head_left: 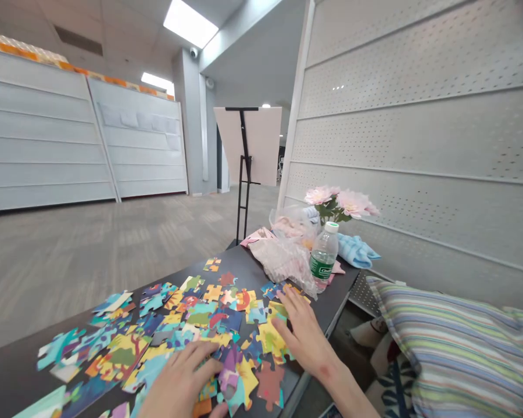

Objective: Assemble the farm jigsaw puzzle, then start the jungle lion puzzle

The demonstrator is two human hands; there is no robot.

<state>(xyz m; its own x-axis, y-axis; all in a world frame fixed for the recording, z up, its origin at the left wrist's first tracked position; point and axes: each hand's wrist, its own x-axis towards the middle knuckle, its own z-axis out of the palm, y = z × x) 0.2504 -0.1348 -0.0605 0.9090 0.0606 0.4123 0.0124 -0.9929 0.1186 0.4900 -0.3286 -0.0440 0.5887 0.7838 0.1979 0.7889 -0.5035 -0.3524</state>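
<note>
Many colourful jigsaw pieces [200, 317] lie loose and overlapping across a dark table. My left hand [181, 377] rests palm down over the pieces at the front, its fingers apart. A purple and yellow piece [229, 371] lies just right of its fingertips. At the table's right side, my right hand [303, 331] is spread over more pieces, fingers stretched out. Beside its thumb is a yellow piece [270, 339], and a reddish-brown piece [270, 383] lies nearer to me. Neither hand shows a piece gripped; what is under the palms is hidden.
A water bottle [324, 258] stands at the far right of the table [9, 363], beside plastic-wrapped cloths [279, 255], a blue cloth [357, 249] and pink flowers [353, 203]. A striped cushion [466, 348] is at right. An easel [244, 174] stands beyond the table.
</note>
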